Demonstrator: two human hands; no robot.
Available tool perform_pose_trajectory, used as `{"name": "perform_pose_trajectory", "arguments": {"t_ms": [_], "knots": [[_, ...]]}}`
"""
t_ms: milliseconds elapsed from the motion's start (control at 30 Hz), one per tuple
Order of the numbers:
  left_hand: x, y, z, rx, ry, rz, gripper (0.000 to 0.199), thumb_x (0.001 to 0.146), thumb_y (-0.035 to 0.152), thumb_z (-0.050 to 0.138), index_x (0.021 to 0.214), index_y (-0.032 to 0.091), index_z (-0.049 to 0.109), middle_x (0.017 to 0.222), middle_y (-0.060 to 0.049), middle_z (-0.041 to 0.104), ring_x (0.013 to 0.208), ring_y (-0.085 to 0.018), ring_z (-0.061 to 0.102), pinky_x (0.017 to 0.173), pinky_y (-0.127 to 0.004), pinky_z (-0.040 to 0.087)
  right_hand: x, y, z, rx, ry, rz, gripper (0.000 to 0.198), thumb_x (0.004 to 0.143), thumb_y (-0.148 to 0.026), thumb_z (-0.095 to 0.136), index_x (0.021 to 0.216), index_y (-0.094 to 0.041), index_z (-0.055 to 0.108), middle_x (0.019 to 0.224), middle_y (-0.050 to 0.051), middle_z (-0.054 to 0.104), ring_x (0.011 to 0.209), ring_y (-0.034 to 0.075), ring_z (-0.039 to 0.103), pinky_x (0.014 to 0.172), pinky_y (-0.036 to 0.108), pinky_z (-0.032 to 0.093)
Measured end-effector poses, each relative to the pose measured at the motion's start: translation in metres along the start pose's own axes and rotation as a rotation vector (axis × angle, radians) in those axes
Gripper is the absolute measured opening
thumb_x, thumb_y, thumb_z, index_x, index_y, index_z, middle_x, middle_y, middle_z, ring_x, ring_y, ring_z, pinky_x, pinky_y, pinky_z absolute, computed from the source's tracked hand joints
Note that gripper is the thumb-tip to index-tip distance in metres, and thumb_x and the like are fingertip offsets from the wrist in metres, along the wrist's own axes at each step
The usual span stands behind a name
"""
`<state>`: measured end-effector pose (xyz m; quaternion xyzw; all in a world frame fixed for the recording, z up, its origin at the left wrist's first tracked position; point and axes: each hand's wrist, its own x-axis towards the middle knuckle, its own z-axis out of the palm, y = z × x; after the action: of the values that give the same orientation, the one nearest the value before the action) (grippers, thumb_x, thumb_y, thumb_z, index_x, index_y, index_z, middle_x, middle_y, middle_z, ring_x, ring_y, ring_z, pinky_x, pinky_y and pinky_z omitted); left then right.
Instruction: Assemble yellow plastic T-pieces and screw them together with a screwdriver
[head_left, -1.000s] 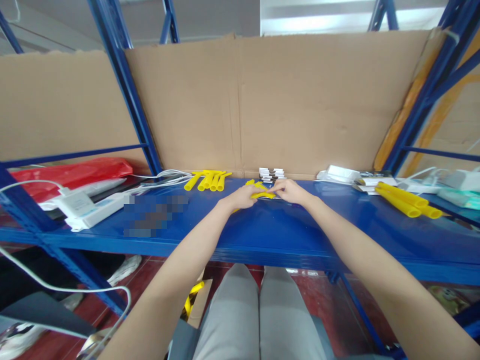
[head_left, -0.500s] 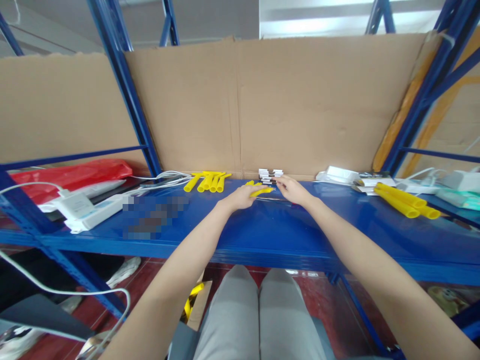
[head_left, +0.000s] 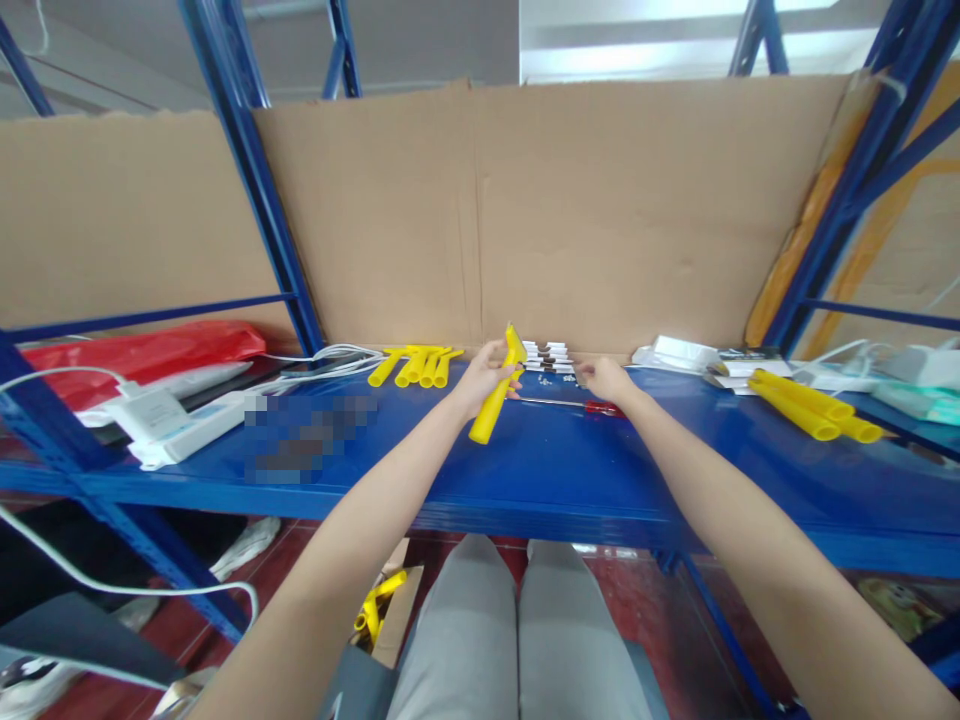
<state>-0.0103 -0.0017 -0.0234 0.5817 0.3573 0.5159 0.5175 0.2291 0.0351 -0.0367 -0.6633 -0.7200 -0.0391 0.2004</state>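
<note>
My left hand is closed around a yellow plastic tool handle, tilted with its hollow round end toward me and its angled head up. My right hand is at the right of a stack of small white-and-dark pieces, its fingers drawn together; whatever they may hold is too small to make out. Tiny metallic bits lie just in front of the stack. Below them, a screwdriver with a red handle lies crosswise, its thin shaft pointing left.
Several yellow handles lie to the left, and yellow tubes to the right. A white power strip with cables is at far left. Cardboard backs the blue shelf. Below, a box holds yellow parts.
My left hand has raised and turned the yellow handle upright, its open end toward me. My right hand has shifted right and slightly down, off the white pieces, uncovering the screwdriver's red handle.
</note>
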Motion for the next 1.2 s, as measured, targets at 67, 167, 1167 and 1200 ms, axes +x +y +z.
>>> {"name": "perform_pose_trajectory", "arguments": {"t_ms": [67, 167, 1167, 1200], "knots": [[-0.001, -0.002, 0.002, -0.044, 0.002, -0.093, 0.049, 0.083, 0.004, 0.063, 0.124, 0.024, 0.046, 0.083, 0.0, 0.066, 0.054, -0.011, 0.063, 0.053, -0.025, 0.057, 0.006, 0.006, 0.004, -0.001, -0.046, 0.016, 0.033, 0.087, -0.017, 0.055, 0.113, -0.02, 0.074, 0.114, 0.009, 0.074, 0.105, 0.022, 0.068, 0.088, 0.027, 0.05], [-0.002, -0.005, 0.002, -0.071, -0.012, -0.212, 0.042, 0.086, 0.001, 0.057, 0.118, 0.024, 0.042, 0.081, 0.0, 0.065, 0.056, -0.012, 0.065, 0.053, -0.028, 0.058, 0.013, 0.01, 0.007, -0.043, -0.102, 0.007, 0.027, 0.084, -0.019, 0.058, 0.104, -0.022, 0.077, 0.108, 0.007, 0.075, 0.101, 0.021, 0.069, 0.084, 0.026, 0.05], [-0.008, 0.002, 0.003, -0.091, -0.157, -0.347, 0.035, 0.09, -0.001, 0.045, 0.116, 0.02, 0.04, 0.089, -0.007, 0.068, 0.055, -0.015, 0.067, 0.05, -0.023, 0.051, 0.003, -0.012, 0.001, -0.276, -0.149, -0.061, 0.027, 0.09, -0.015, 0.053, 0.104, -0.014, 0.075, 0.107, 0.018, 0.074, 0.107, 0.029, 0.068, 0.087, 0.033, 0.05], [-0.008, 0.002, 0.003, -0.095, -0.166, -0.344, 0.034, 0.09, -0.002, 0.045, 0.116, 0.02, 0.04, 0.088, -0.008, 0.068, 0.055, -0.015, 0.067, 0.049, -0.023, 0.051, 0.003, -0.012, 0.001, -0.277, -0.157, -0.058, 0.028, 0.089, -0.015, 0.052, 0.105, -0.013, 0.075, 0.108, 0.019, 0.074, 0.107, 0.029, 0.068, 0.087, 0.033, 0.051]]}}
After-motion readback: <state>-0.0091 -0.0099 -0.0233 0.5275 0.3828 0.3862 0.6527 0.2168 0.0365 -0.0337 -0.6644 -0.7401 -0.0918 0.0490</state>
